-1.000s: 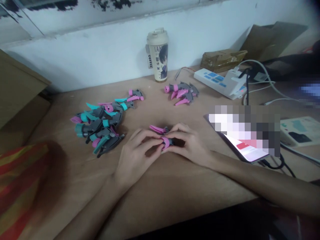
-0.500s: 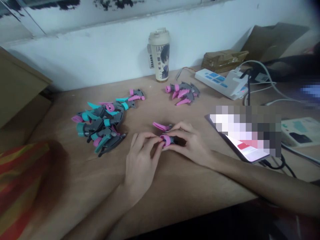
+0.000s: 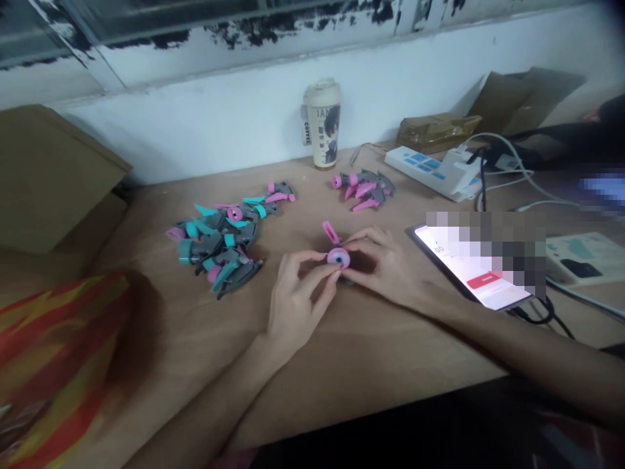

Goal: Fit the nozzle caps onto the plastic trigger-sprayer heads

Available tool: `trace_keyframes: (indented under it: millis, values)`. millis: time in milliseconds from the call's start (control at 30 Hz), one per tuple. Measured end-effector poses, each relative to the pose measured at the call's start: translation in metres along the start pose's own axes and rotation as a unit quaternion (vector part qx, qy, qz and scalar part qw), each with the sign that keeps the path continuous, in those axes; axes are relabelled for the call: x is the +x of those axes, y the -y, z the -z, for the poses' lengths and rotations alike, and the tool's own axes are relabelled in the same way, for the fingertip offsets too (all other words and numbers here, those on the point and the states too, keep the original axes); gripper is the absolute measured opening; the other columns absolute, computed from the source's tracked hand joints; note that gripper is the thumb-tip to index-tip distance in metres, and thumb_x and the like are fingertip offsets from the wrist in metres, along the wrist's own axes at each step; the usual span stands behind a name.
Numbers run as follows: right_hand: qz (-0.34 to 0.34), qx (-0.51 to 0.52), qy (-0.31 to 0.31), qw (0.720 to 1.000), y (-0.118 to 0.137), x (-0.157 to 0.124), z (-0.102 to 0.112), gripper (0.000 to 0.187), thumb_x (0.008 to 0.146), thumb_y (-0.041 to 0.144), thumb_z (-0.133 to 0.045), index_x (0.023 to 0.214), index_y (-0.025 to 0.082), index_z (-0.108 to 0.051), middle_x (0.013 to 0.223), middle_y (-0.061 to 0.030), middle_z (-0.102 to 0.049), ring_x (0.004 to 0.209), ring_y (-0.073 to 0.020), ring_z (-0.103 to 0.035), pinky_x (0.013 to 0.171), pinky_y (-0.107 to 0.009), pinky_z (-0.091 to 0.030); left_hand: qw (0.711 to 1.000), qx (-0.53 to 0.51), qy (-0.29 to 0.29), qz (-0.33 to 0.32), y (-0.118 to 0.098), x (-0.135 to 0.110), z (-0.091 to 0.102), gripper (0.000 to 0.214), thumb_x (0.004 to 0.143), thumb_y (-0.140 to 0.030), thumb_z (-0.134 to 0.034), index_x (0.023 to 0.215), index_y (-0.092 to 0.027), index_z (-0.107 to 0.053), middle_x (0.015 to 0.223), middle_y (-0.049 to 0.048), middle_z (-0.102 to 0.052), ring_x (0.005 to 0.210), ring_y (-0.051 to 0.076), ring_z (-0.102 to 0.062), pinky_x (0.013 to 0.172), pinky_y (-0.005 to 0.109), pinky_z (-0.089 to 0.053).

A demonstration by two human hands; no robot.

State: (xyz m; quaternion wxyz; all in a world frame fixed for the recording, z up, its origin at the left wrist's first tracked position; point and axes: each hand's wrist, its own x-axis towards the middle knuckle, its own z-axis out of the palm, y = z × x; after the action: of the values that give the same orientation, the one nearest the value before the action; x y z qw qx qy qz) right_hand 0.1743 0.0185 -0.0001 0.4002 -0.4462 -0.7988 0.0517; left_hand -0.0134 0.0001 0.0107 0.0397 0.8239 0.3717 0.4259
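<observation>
At table centre | spray nozzle [image 3: 338,256]: grey body, pink cap, pink trigger raised | left hand [image 3: 297,293], right hand [image 3: 385,267] pinch it

Both forearms bare — no sleeves, watch or rings on left hand [image 3: 293,299] or right hand [image 3: 390,273].

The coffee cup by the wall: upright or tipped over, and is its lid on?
Upright, lid on. The coffee cup stands on its base on the table against the wall, its cream lid seated on top.

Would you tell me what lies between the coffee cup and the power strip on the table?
A thin red-and-grey wire on the table between coffee cup and power strip, in the head view.
</observation>
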Motion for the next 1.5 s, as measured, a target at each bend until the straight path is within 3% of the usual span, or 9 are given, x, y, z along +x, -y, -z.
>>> trace_keyframes:
  millis: [133, 333, 633, 833, 967, 1100, 1200, 1333, 1500]
  values:
    - [0.016, -0.135, -0.015, 0.991, -0.022, 0.027, 0.010, 0.034, 0.078, 0.046, -0.062, 0.099, 0.021, -0.065, 0.109, -0.0097, -0.059, 0.108, -0.0301, -0.050, 0.091, -0.047, -0.031, 0.999, 0.036, -0.003, 0.016, 0.008, -0.002, 0.000, 0.012, 0.086, -0.016, -0.055, 0.095, -0.017, -0.063, 0.096, 0.0063, -0.056, 0.090, 0.016, -0.057, 0.081, 0.032, -0.050]
    - [-0.012, -0.351, 0.070, 0.934, -0.057, 0.092, 0.014, 0.036, 0.082, 0.045, -0.054, 0.102, 0.017, -0.066, 0.115, -0.0141, -0.056, 0.111, -0.0331, -0.044, 0.095, -0.054, -0.022, 0.993, 0.114, 0.020, -0.002, 0.007, -0.007, -0.005, 0.021, 0.086, -0.018, -0.051, 0.106, -0.018, -0.058, 0.096, 0.0061, -0.056, 0.083, 0.016, -0.062, 0.072, 0.027, -0.053]
    - [-0.046, -0.412, 0.193, 0.889, -0.078, 0.133, -0.004, 0.034, 0.073, 0.037, -0.068, 0.092, 0.009, -0.068, 0.117, -0.0195, -0.056, 0.115, -0.0374, -0.043, 0.101, -0.059, -0.016, 0.994, 0.066, 0.082, 0.017, 0.007, -0.009, -0.007, 0.023, 0.088, -0.018, -0.045, 0.109, -0.018, -0.054, 0.099, 0.0052, -0.057, 0.083, 0.013, -0.064, 0.073, 0.025, -0.054]
    - [-0.047, -0.394, 0.212, 0.893, -0.051, 0.142, -0.009, 0.032, 0.088, 0.036, -0.053, 0.113, 0.016, -0.055, 0.118, -0.0078, -0.056, 0.104, -0.0206, -0.055, 0.088, -0.044, -0.046, 0.993, 0.059, 0.101, 0.027, 0.006, -0.009, -0.006, 0.022, 0.088, -0.018, -0.045, 0.107, -0.017, -0.055, 0.099, 0.0053, -0.059, 0.082, 0.014, -0.063, 0.068, 0.024, -0.053]
    - [0.015, -0.340, 0.210, 0.917, -0.017, 0.147, -0.020, 0.031, 0.083, 0.037, -0.058, 0.099, 0.012, -0.065, 0.111, -0.0138, -0.061, 0.109, -0.0294, -0.052, 0.093, -0.049, -0.036, 0.989, 0.076, 0.128, 0.022, 0.006, -0.010, -0.006, 0.019, 0.088, -0.018, -0.044, 0.100, -0.017, -0.058, 0.094, 0.0043, -0.060, 0.078, 0.014, -0.062, 0.068, 0.025, -0.053]
    - [0.147, -0.183, 0.234, 0.943, 0.025, 0.147, -0.042, 0.025, 0.085, 0.035, -0.056, 0.105, 0.023, -0.065, 0.110, -0.0063, -0.065, 0.105, -0.0237, -0.056, 0.095, -0.043, -0.032, 0.985, 0.082, 0.154, 0.011, 0.007, -0.010, -0.007, 0.017, 0.088, -0.018, -0.045, 0.092, -0.017, -0.061, 0.091, 0.0030, -0.060, 0.077, 0.013, -0.061, 0.069, 0.025, -0.052]
    - [0.242, -0.062, 0.263, 0.932, 0.051, 0.145, -0.060, 0.035, 0.081, 0.027, -0.062, 0.116, 0.025, -0.060, 0.112, -0.0058, -0.063, 0.105, -0.0222, -0.055, 0.093, -0.040, -0.032, 0.984, 0.077, 0.160, 0.021, 0.007, -0.010, -0.007, 0.017, 0.086, -0.017, -0.047, 0.092, -0.018, -0.062, 0.092, 0.0028, -0.060, 0.077, 0.013, -0.061, 0.070, 0.025, -0.053]
    - [0.323, -0.066, 0.277, 0.903, 0.068, 0.143, -0.082, 0.043, 0.080, 0.015, -0.062, 0.121, 0.029, -0.057, 0.112, -0.0083, -0.059, 0.105, -0.0225, -0.052, 0.087, -0.037, -0.035, 0.982, 0.078, 0.170, 0.026, 0.007, -0.009, -0.007, 0.016, 0.084, -0.016, -0.049, 0.092, -0.017, -0.063, 0.092, 0.0036, -0.062, 0.079, 0.015, -0.061, 0.073, 0.027, -0.053]
    - [0.355, -0.087, 0.251, 0.896, 0.065, 0.139, -0.098, 0.027, 0.083, 0.022, -0.060, 0.110, 0.024, -0.065, 0.103, -0.0079, -0.061, 0.099, -0.0207, -0.054, 0.081, -0.034, -0.041, 0.978, 0.091, 0.187, 0.035, 0.005, -0.010, -0.006, 0.017, 0.085, -0.017, -0.050, 0.094, -0.017, -0.064, 0.092, 0.0042, -0.064, 0.080, 0.017, -0.062, 0.074, 0.029, -0.054]
